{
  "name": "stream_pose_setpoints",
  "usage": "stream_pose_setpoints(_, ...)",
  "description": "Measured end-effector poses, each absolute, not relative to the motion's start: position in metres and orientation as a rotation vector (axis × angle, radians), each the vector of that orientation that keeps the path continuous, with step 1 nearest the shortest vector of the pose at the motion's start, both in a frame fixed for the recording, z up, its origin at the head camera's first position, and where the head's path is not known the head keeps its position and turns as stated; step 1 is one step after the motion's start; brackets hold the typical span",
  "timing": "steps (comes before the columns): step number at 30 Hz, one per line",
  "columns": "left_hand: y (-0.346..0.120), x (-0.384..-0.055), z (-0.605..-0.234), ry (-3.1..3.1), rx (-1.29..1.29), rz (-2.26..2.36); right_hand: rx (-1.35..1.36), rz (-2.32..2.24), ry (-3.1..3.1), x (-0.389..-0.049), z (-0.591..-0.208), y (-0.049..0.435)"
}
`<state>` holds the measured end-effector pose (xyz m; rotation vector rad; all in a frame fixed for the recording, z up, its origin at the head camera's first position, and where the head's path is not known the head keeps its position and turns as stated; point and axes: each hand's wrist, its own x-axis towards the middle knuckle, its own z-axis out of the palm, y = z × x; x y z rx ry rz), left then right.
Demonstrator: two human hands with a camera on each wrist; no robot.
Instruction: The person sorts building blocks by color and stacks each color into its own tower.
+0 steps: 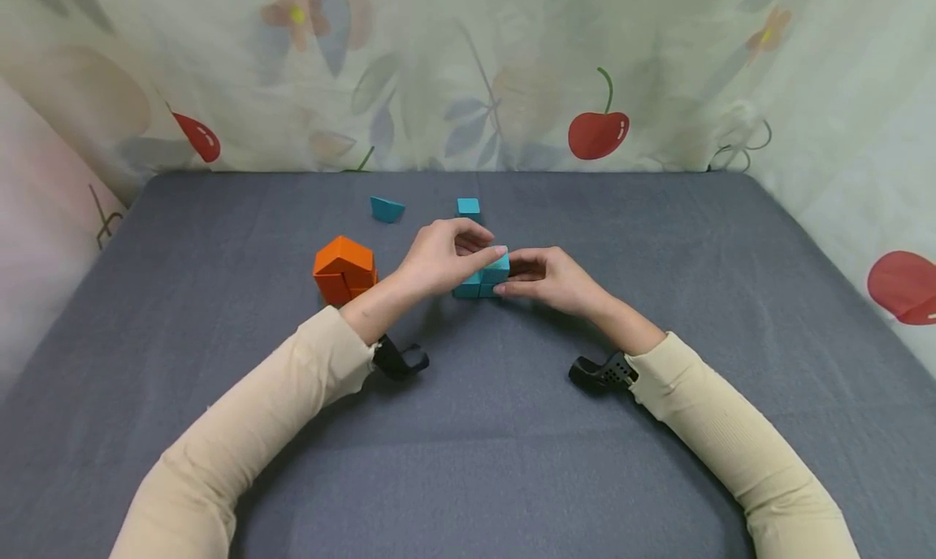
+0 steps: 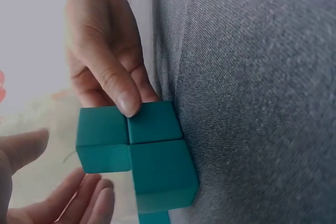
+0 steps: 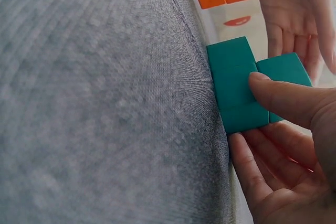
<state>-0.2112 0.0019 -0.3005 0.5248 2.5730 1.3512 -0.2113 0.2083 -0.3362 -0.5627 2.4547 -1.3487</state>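
Observation:
Two teal blocks (image 1: 466, 288) stand side by side on the cloth, with another teal block (image 1: 496, 268) stacked over the right one. My right hand (image 1: 552, 283) grips this stack from the right; in the right wrist view its thumb lies along the near faces of the blocks (image 3: 236, 90) and its fingers curl at the side. Over the left part of the stack hovers my left hand (image 1: 446, 258), fingers loosely bent. The left wrist view shows left fingers (image 2: 79, 203) apart from the upper block (image 2: 102, 129).
Left of the stack stands an orange block structure (image 1: 344, 270) with a pointed top, close to the left forearm. Behind are a slanted teal piece (image 1: 386, 210) and a single teal block (image 1: 468, 208). A patterned curtain (image 1: 439, 71) borders the grey cloth-covered table (image 1: 468, 478).

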Motion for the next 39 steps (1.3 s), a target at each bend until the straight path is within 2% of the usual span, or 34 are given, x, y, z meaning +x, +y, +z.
stream_pose_setpoints(16,0.013,-0.237,-0.322,2.744,0.338,1.777,-0.525,-1.33,2.483,-0.213,-0.338,0.207)
stream_pose_setpoints(39,0.015,-0.283,-0.332,2.723,0.177,1.42,-0.528,-1.297,2.516,-0.212,-0.337,0.207)
